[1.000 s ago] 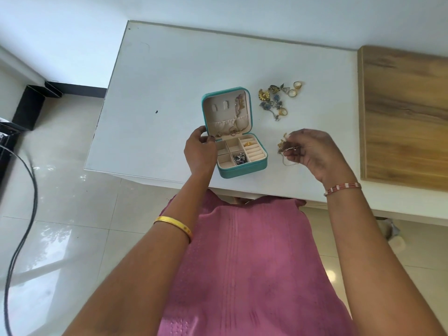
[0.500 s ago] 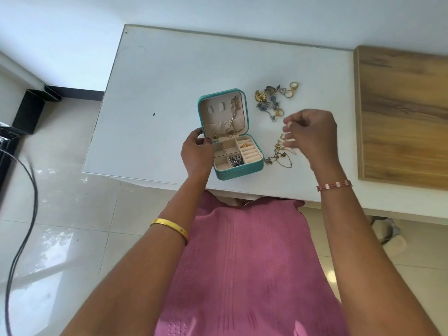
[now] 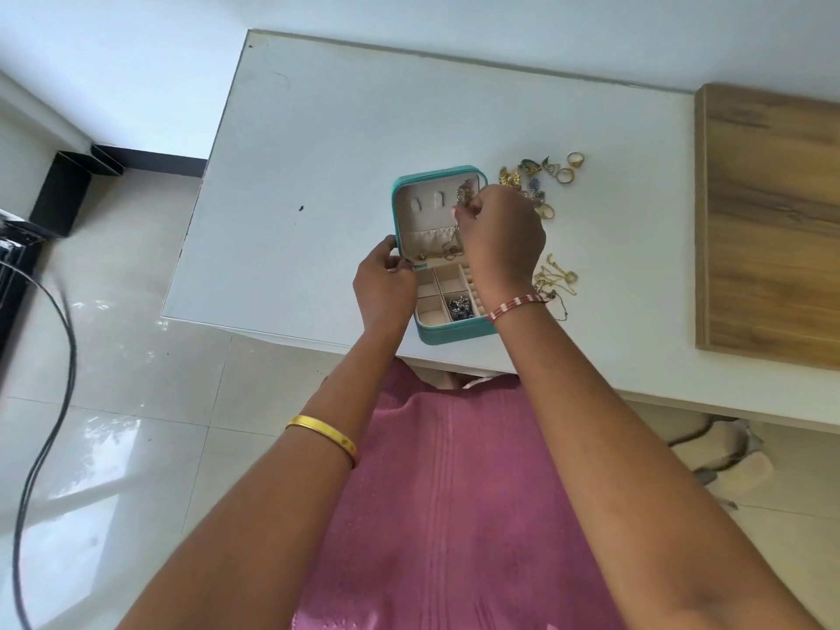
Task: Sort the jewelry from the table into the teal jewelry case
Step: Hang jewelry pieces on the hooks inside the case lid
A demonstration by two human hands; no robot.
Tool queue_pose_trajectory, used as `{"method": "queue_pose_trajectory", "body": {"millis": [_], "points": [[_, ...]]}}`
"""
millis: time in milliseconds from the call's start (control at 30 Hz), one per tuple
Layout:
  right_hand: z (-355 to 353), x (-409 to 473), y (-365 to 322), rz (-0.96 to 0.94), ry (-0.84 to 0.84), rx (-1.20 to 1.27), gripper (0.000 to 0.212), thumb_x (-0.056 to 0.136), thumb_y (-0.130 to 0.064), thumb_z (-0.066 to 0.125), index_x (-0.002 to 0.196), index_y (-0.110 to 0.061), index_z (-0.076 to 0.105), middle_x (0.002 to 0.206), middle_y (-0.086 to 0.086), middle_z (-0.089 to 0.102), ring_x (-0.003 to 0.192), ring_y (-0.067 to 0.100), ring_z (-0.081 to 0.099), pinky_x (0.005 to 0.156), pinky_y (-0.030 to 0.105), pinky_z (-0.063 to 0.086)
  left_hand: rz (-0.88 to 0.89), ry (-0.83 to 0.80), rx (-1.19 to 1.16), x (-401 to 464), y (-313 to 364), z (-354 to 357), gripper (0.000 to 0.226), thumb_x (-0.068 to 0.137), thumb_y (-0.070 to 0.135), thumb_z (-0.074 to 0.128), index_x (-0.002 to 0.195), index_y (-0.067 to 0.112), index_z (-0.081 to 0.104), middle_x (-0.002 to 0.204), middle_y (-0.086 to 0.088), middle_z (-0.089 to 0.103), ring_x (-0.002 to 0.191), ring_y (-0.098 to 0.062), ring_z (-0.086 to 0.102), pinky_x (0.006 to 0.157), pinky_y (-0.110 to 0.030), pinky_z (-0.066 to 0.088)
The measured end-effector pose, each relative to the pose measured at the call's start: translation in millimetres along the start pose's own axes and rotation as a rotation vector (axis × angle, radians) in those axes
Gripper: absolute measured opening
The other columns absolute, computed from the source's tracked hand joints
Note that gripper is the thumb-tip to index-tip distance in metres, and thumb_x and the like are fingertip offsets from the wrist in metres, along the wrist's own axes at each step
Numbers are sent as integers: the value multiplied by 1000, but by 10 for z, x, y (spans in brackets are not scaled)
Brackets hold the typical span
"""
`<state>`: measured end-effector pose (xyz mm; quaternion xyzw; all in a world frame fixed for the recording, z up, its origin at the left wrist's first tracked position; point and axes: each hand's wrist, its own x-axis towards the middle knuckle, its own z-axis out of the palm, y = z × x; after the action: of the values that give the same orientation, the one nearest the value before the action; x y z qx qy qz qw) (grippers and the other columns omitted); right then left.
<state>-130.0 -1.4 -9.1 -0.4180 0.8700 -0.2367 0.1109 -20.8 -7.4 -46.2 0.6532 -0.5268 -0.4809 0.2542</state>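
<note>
Head view: the open teal jewelry case [image 3: 447, 331] sits at the white table [image 3: 341, 143] near edge, its left side gripped by the left hand [image 3: 384, 288]. The right hand [image 3: 502, 231] pinches a thin gold necklace [image 3: 464, 197] at the lid's one o'clock corner, likely hooking it; next needs draping it into the pocket. Loose gold rings and earrings [image 3: 541, 179] wait at two o'clock. The pinching fingertips are hidden.

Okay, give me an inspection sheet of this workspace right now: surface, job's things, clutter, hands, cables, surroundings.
Surface: white table, small dark speck left of the case.
Job's things: teal jewelry case open, lid upright, chains hanging inside; rings and charms pile and gold chains on the table to its right.
Clutter: wooden board at the table's right end.
Hands: left hand holds the case's left edge; right hand pinches a small piece at the lid.
Cables: black cable on the floor, left.
Surroundings: glossy tiled floor.
</note>
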Motion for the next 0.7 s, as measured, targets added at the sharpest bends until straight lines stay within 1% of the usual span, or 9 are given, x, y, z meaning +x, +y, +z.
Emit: {"method": "queue_pose_trajectory", "body": {"millis": [33,100,233,267,333,400,500,600,700], "points": [[16,-2,-10,4,30,-13,23,92,-27,54,96,-9,68,96,9,70,90,26,63,61,25,34,11,0,3,-5,-7,-4,35,87,-1,46,109,19,66,78,1,62,68,-13,53,55,-7,37],[45,-27,-17,16,92,-13,22,93,-25,52,99,-10,66,99,8,69,93,26,62,61,25,32,30,-10,1,-21,-14,-14,33,88,-1,47,107,18,66,77,3,61,66,-10,52,55,-7,36],[124,-102,-14,-17,212,47,17,90,-17,56,104,-9,63,97,10,69,93,28,62,63,25,32,40,-30,-8,-28,-10,-22,33,88,1,48,108,20,66,79,2,62,63,-3,51,63,-18,40],[143,-116,-9,-39,239,39,18,89,-14,57,105,-10,63,96,10,69,91,29,62,62,25,33,40,-31,-13,-29,-9,-22,33,88,1,49,109,20,66,80,2,62,64,-2,51,63,-18,40],[159,-116,5,-81,272,14,21,87,-10,58,108,-11,64,92,11,70,87,30,63,61,25,33,39,-30,-18,-35,-10,-20,33,89,1,48,110,20,66,81,2,62,64,-1,52,62,-14,40],[157,-97,13,-102,273,-8,21,87,-9,59,107,-11,65,90,11,71,85,30,63,60,25,33,34,-27,-28,-41,-9,-20,33,89,1,48,110,19,66,79,3,62,64,-1,52,62,-16,41],[152,-60,10,-100,257,-3,15,87,-12,60,100,-8,67,91,12,71,87,31,63,59,25,35,22,-22,-35,-49,9,-26,32,89,0,48,108,17,66,75,6,60,63,-2,52,63,-19,44],[134,-31,11,-88,218,3,17,90,-17,58,100,-7,67,94,11,71,92,30,62,60,26,36,23,-24,-21,-39,9,-24,33,89,0,48,110,18,66,81,1,62,66,-6,53,67,-24,45],[108,-13,33,-81,208,22,17,90,-18,57,100,-7,65,95,11,70,93,29,62,60,25,34,23,-14,-7,-33,-4,-13,33,89,2,49,112,19,65,86,-1,64,72,-14,55,72,-27,45]]}}
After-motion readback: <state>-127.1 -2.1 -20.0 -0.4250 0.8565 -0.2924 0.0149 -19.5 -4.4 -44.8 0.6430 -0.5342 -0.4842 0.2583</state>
